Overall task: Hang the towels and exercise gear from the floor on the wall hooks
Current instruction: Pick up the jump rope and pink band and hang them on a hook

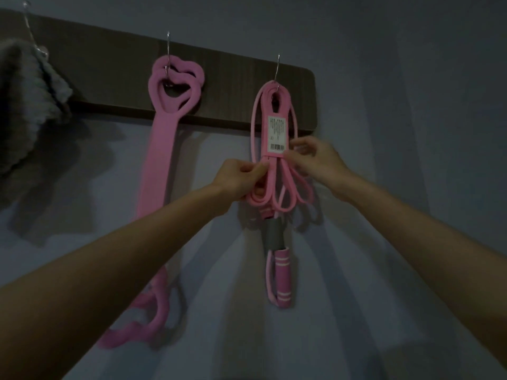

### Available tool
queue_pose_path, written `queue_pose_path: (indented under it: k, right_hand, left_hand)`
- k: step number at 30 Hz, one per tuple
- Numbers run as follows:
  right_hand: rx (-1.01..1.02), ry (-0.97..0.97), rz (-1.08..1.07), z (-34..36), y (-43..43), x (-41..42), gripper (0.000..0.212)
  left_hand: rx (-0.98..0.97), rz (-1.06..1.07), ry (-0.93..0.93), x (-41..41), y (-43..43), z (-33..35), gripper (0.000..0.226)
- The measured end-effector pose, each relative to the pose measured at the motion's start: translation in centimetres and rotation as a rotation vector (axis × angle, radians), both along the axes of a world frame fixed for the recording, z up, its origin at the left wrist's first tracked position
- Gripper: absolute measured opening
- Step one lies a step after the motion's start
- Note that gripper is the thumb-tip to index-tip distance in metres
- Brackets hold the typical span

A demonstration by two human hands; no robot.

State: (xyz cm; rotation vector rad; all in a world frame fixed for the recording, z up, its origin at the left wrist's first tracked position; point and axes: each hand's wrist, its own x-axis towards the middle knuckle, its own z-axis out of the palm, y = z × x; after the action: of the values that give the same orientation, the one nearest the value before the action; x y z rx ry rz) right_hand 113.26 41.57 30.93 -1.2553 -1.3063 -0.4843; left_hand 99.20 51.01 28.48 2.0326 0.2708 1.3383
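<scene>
A dark board [233,78] runs along the wall [411,78], and it has three hooks on it.

The left hook [29,31] has a grey towel [24,105] on it. The towel hangs down in a soft lump. That one looks done.

The middle hook [168,50] has a long pink strap [159,160] on it. A heart-shaped loop at the top of the strap goes over the hook, and the rest hangs straight down the wall. That one looks done too.

The right hook [278,69] has the pink band bundle [275,105] on it. The top of the bundle is over the hook. A white label [277,134] is stuck on the front. A skipping rope [284,275] hangs with it, and its pink handles dangle lowest of all.

Both hands are on this bundle, low down, just under the label. The left hand [238,179] holds the left side, and its grip is closed on the folded bands, with the thumb and fingers pinching them. The right hand [315,160] holds the right side, and its grip looks closed on the band wrapped round the middle.

I think the hands are tidying the bundle so it hangs nicely. It is on its hook, so this step looks almost finished. The hands only need to let go.

All three hooks that show have something on them. The floor does not show here, so I cannot tell if any more towels or gear are waiting down there.
</scene>
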Motion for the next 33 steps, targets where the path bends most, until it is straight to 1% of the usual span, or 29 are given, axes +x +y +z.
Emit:
queue_pose_path:
  k: [2, 4, 5, 7, 9, 11, 13, 18, 20, 22, 24, 27, 29, 33]
  right_hand:
    - [-0.055, -0.022, 0.059, -2.0, -0.3, 0.1, 0.038]
    - [-0.021, -0.039, 0.08, -3.4, -0.5, 0.1, 0.047]
    - [0.016, -0.036, 0.08, -3.8, -0.5, 0.2, 0.048]
    - [0.092, -0.01, 0.078, -4.7, -0.3, 0.1, 0.041]
    - [0.131, 0.002, 0.034, -5.5, 0.1, 0.2, 0.034]
    - [0.145, 0.013, -0.005, -6.2, 0.5, 0.5, 0.032]
    - [0.143, 0.02, -0.015, -6.7, 0.8, 0.7, 0.032]
    - [0.057, 0.086, 0.042, -8.3, 0.1, 1.2, 0.038]
    - [0.037, 0.094, 0.04, -8.8, -0.7, 1.3, 0.041]
    - [0.013, 0.103, 0.056, -9.6, -1.6, 1.2, 0.046]
    - [-0.014, 0.161, 0.06, -10.8, -1.9, 1.1, 0.055]
    - [-0.115, 0.285, 0.072, -13.1, -1.0, 1.3, 0.061]
    - [-0.161, 0.327, 0.12, -14.6, 0.0, 1.0, 0.063]
    - [-0.095, 0.343, 0.145, -16.5, 2.0, -0.5, 0.071]
  left_hand:
    - [0.029, 0.044, -0.054, 0.0, 0.0, -0.8, 0.03]
    - [-0.002, 0.057, -0.128, 0.1, 0.0, -1.5, 0.033]
    - [-0.043, 0.055, -0.176, 0.2, -0.1, -1.8, 0.037]
    - [-0.118, 0.053, -0.277, 0.3, -0.2, -2.4, 0.042]
    - [-0.134, 0.066, -0.311, 0.4, -0.3, -3.0, 0.033]
    - [-0.15, 0.068, -0.286, 0.4, -0.4, -3.5, 0.029]
    - [-0.17, 0.056, -0.269, 0.4, -0.5, -3.9, 0.031]
    - [-0.161, 0.006, -0.269, 0.0, -1.1, -4.7, 0.036]
    - [-0.14, 0.021, -0.238, -0.5, -1.1, -5.4, 0.042]
    - [-0.14, 0.031, -0.175, -1.0, -1.0, -6.3, 0.054]
    - [-0.17, 0.027, -0.113, -1.2, -1.1, -7.5, 0.061]
    - [-0.204, 0.083, -0.045, -1.2, -1.1, -9.6, 0.058]
    - [-0.195, 0.112, -0.04, -1.4, -0.9, -10.8, 0.055]
    - [-0.051, 0.225, 0.014, -2.6, -0.3, -12.4, 0.052]
